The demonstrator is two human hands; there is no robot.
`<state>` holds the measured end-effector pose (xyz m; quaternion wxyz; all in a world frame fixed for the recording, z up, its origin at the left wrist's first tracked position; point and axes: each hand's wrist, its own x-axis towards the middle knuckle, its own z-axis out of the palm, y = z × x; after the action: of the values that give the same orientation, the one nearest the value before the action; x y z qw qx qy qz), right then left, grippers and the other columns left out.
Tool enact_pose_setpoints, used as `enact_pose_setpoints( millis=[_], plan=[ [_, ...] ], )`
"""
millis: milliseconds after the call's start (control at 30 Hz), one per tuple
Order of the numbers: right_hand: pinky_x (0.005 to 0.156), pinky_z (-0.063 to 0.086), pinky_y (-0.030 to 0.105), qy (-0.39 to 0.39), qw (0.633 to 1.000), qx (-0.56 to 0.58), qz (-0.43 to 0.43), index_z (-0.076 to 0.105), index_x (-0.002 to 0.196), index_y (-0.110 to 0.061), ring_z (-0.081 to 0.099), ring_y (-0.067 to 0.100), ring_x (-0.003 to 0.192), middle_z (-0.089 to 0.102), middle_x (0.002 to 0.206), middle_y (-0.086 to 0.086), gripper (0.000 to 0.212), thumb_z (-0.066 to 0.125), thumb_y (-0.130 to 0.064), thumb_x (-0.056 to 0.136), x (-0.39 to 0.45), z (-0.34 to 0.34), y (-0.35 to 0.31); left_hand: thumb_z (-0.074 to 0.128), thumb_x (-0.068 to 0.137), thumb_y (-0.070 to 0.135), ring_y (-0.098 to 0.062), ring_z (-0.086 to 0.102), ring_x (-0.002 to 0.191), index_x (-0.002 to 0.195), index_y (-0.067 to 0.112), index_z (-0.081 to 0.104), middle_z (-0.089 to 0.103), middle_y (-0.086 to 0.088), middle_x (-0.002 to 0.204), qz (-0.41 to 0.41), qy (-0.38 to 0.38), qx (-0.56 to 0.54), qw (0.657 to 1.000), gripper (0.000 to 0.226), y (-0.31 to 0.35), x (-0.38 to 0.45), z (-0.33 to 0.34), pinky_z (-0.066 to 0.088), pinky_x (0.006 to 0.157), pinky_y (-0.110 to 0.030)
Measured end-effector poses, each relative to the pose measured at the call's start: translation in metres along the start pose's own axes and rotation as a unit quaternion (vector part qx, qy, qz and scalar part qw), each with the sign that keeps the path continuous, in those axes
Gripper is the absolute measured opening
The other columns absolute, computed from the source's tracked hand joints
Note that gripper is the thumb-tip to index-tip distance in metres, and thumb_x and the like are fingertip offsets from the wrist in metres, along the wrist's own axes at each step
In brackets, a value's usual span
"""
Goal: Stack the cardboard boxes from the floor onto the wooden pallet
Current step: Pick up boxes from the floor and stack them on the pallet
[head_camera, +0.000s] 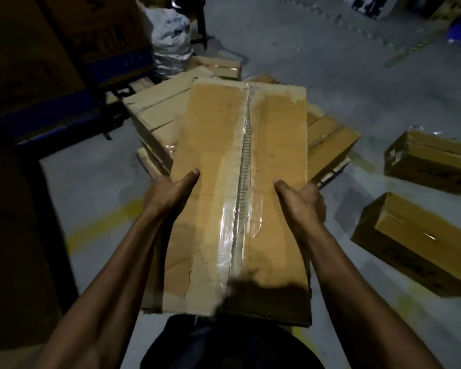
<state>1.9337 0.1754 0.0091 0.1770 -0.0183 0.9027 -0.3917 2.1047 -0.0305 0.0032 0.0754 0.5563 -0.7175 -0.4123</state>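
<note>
A: What does the head view show in the hands?

B: A long cardboard box (240,193), flat top up, with a clear tape seam down its middle. The left hand (171,190) grips its left edge, thumb lying on top, the other fingers hidden below. The right hand (300,198) grips the right edge the same way, thumb on top. Both hands are closed round the box, which is held above the floor, its near end against the person's body.

A: And where is the stack?

B: Just beyond and below the held box. Several cardboard boxes (155,115) lie side by side there, on the wooden pallet (330,173); only a few slats show at the right, under the boxes. The far end of the held box overlaps them in view; I cannot tell whether it touches.

A: Any boxes left on the grey floor (357,83)?

B: Two at the right: a far one (434,163) and a near one (410,246), well apart from the pallet. A smaller box (218,66) lies beyond the stack, beside a shiny plastic sack (171,41). Large dark cartons (51,49) stand at the left.
</note>
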Motion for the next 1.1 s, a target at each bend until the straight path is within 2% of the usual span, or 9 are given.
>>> enact_pose_setpoints(
  millis=[167,300,367,433,467,667,833,1033,1100],
  plan=[
    [0.097,0.049,0.047,0.037,0.999,0.008,0.028,0.052,0.129,-0.016,0.06,0.036,0.112,0.064,0.125,0.011,0.075,0.066,-0.068,0.078,0.03,-0.01,-0.005,0.045,0.058,0.098,-0.039,0.07,0.088,0.104,-0.002,0.07,0.072,-0.024,0.103,0.002,-0.019,0.025,1.0,0.113,0.033,0.033,0.024,0.053,0.072,-0.039],
    [0.096,0.049,0.046,0.061,0.997,0.01,0.049,0.052,0.129,-0.013,0.059,0.037,0.113,0.063,0.125,0.012,0.071,0.065,-0.065,0.082,0.046,-0.011,-0.01,0.052,0.055,0.096,-0.037,0.069,0.078,0.108,0.0,0.07,0.073,-0.023,0.102,0.001,-0.048,-0.017,0.999,0.111,0.053,0.061,0.036,0.055,0.069,-0.04],
    [0.095,0.049,0.046,0.07,0.996,0.012,0.062,0.052,0.128,-0.013,0.059,0.037,0.113,0.063,0.124,0.012,0.071,0.065,-0.065,0.082,0.052,-0.006,-0.012,0.052,0.053,0.098,-0.037,0.069,0.093,0.12,0.006,0.067,0.071,-0.019,0.115,0.004,-0.063,-0.015,0.998,0.115,0.06,0.075,0.042,0.057,0.082,-0.042],
    [0.094,0.05,0.046,0.081,0.993,0.013,0.08,0.052,0.128,-0.013,0.06,0.037,0.111,0.062,0.123,0.012,0.071,0.064,-0.066,0.082,0.057,0.002,-0.016,0.053,0.059,0.095,-0.037,0.06,0.12,0.14,0.014,0.054,0.061,-0.013,0.138,0.024,-0.073,-0.004,0.997,0.115,0.067,0.088,0.046,0.049,0.101,-0.045],
    [0.094,0.05,0.047,0.087,0.992,0.016,0.089,0.051,0.128,-0.013,0.06,0.036,0.111,0.062,0.123,0.012,0.071,0.064,-0.066,0.082,0.06,0.007,-0.018,0.054,0.062,0.091,-0.035,0.057,0.125,0.145,0.02,0.048,0.058,-0.009,0.143,0.039,-0.077,0.0,0.996,0.11,0.068,0.098,0.048,0.047,0.105,-0.045],
    [0.092,0.051,0.047,0.137,0.98,0.016,0.145,0.052,0.122,-0.014,0.06,0.036,0.107,0.062,0.118,0.011,0.07,0.063,-0.069,0.08,0.074,0.051,-0.035,0.058,0.066,0.081,-0.03,0.065,0.111,0.141,0.042,0.041,0.068,0.002,0.125,0.146,-0.148,0.042,0.977,0.086,0.076,0.163,0.048,0.052,0.097,-0.047],
    [0.097,0.049,0.051,0.168,0.964,0.031,0.206,0.048,0.13,-0.014,0.058,0.038,0.115,0.06,0.127,0.014,0.075,0.063,-0.069,0.081,0.077,0.087,-0.053,0.066,0.057,0.085,-0.03,0.066,0.109,0.134,0.037,0.046,0.07,0.003,0.12,0.158,-0.23,0.033,0.96,0.092,0.077,0.226,0.052,0.053,0.097,-0.049],
    [0.097,0.048,0.051,0.194,0.943,0.054,0.263,0.046,0.133,-0.014,0.057,0.038,0.115,0.059,0.128,0.014,0.077,0.061,-0.07,0.081,0.075,0.117,-0.06,0.066,0.063,0.066,-0.029,0.064,0.106,0.126,0.026,0.047,0.068,0.001,0.113,0.191,-0.288,0.037,0.938,0.077,0.093,0.259,0.055,0.052,0.097,-0.047],
    [0.096,0.048,0.049,0.201,0.937,0.059,0.278,0.047,0.132,-0.013,0.057,0.039,0.115,0.059,0.127,0.015,0.076,0.061,-0.069,0.082,0.077,0.123,-0.057,0.066,0.068,0.062,-0.029,0.063,0.107,0.131,0.022,0.046,0.067,-0.001,0.115,0.199,-0.3,0.046,0.932,0.077,0.097,0.265,0.061,0.052,0.096,-0.046]
  ],
)
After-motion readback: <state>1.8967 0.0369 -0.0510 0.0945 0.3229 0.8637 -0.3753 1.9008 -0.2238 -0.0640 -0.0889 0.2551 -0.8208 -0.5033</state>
